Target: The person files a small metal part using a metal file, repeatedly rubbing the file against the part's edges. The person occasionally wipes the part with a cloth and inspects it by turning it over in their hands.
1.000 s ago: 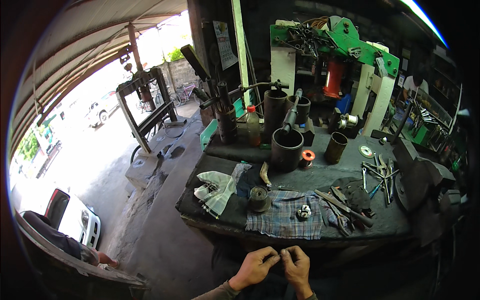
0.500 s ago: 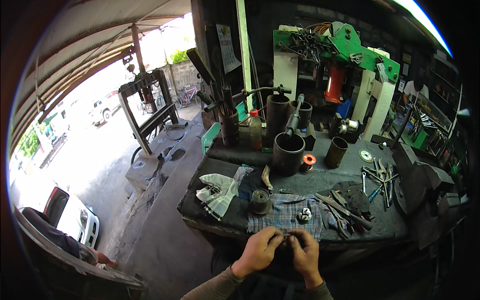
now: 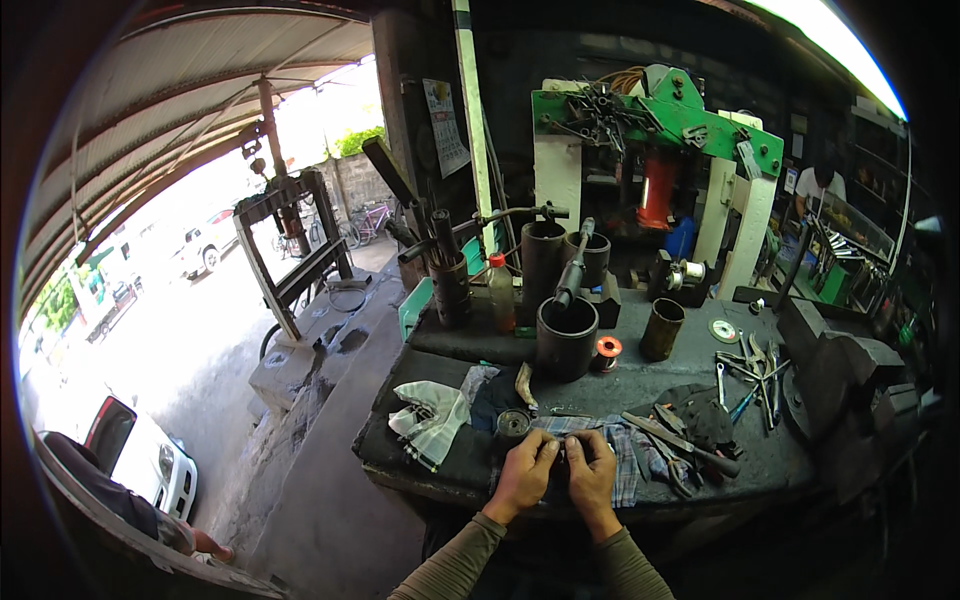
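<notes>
My left hand [image 3: 523, 474] and my right hand [image 3: 592, 474] are side by side over the front edge of the workbench. The thumbs and fingers of both are pinched together, their tips almost meeting. Whatever sits between them is small and dark, mostly covered by the fingers, so its kind does not show. Beneath and beyond the hands spreads a blue plaid cloth [image 3: 626, 470]. A dark round metal part [image 3: 513, 424] with an open top stands just beyond my left hand. The small silvery part seen earlier on the cloth is now hidden behind my hands.
Pliers and files [image 3: 680, 445] lie right of the cloth, a pale rag [image 3: 432, 410] left. Behind stand a wide dark metal cylinder [image 3: 567, 345], a solder spool [image 3: 607, 352] and a bottle [image 3: 501, 295]. A green press [image 3: 660, 115] rises at the back; a person [image 3: 820, 185] is far right.
Both hands have moved up and forward over the cloth, still pinched together, and now cover the small silvery part. The view has shifted slightly.
</notes>
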`<move>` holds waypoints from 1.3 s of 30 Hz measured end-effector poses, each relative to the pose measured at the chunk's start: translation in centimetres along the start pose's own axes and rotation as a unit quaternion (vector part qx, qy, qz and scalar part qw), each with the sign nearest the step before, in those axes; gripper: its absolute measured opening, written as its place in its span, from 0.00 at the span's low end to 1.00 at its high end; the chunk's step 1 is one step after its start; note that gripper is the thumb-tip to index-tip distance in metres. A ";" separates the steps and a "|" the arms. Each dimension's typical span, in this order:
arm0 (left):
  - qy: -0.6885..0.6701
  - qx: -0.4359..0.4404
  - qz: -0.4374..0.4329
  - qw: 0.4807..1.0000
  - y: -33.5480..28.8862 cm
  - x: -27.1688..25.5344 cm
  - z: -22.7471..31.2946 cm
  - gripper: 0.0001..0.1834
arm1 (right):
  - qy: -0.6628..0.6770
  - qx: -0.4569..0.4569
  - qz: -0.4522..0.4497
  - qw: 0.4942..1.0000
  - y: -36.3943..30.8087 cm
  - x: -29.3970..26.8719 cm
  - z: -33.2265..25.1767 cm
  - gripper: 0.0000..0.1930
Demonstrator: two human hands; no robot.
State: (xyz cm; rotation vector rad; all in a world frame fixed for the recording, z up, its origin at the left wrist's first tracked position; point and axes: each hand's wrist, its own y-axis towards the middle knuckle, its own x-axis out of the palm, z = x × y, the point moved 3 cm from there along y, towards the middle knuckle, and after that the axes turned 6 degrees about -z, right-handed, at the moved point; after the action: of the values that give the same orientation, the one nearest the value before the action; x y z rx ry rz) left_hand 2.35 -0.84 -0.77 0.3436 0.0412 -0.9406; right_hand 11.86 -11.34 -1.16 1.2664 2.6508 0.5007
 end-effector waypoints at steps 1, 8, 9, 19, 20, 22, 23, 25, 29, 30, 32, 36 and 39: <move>-0.003 -0.001 -0.002 1.000 0.0 0.0 -0.2 0.10 | -0.002 0.003 -0.007 1.000 0.0 -0.1 -0.1 0.05; -0.018 0.016 -0.014 1.000 -0.4 -0.3 -0.1 0.09 | 0.012 0.015 -0.038 0.999 -0.5 -0.5 -0.7 0.05; -0.018 0.018 -0.016 1.000 -0.6 -0.3 -0.2 0.09 | 0.019 0.016 -0.038 0.999 -0.7 -0.6 -0.5 0.05; -0.048 0.033 -0.011 0.998 -0.4 -0.3 -1.1 0.09 | 0.046 0.039 -0.049 0.997 -0.5 -0.6 -0.1 0.05; -0.052 0.031 -0.014 0.998 -0.4 -0.4 -1.2 0.09 | 0.046 0.035 -0.049 0.997 -0.5 -0.7 -0.3 0.05; -0.054 0.029 -0.017 0.998 -0.4 -0.5 -1.3 0.09 | 0.049 0.031 -0.050 0.997 -0.3 -0.8 -0.3 0.05; -0.054 0.028 -0.018 0.998 -0.5 -0.3 -1.1 0.09 | 0.052 0.033 -0.050 0.997 -0.4 -0.9 -0.2 0.05; -0.049 0.025 -0.019 0.998 -0.5 -0.3 -0.6 0.09 | 0.055 0.032 -0.050 0.997 -0.4 -1.0 0.1 0.05; -0.037 0.025 -0.018 0.999 -0.7 -0.4 -0.2 0.09 | 0.061 0.027 -0.048 0.997 -0.4 -0.9 -0.1 0.05; -0.037 0.027 -0.018 0.999 -0.7 -0.4 -0.3 0.09 | 0.066 0.025 -0.047 0.996 -0.4 -0.9 -0.2 0.05; -0.034 0.035 -0.017 0.999 -0.6 -0.3 -0.5 0.09 | 0.074 0.022 -0.050 0.996 -0.4 -0.9 -0.1 0.07; -0.047 0.026 -0.023 0.998 -0.6 -0.3 -0.8 0.09 | 0.080 0.008 -0.047 0.996 -0.4 -0.8 -0.3 0.08; -0.038 0.034 -0.018 0.999 -0.5 -0.5 -1.1 0.08 | 0.069 0.007 -0.053 0.996 -0.4 -0.8 -0.7 0.08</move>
State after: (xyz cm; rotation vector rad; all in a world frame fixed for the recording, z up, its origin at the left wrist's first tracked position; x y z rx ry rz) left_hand 1.84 -0.39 -1.84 0.3699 -0.0549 -0.9923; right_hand 11.86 -12.33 -0.66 1.1245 2.8223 0.5736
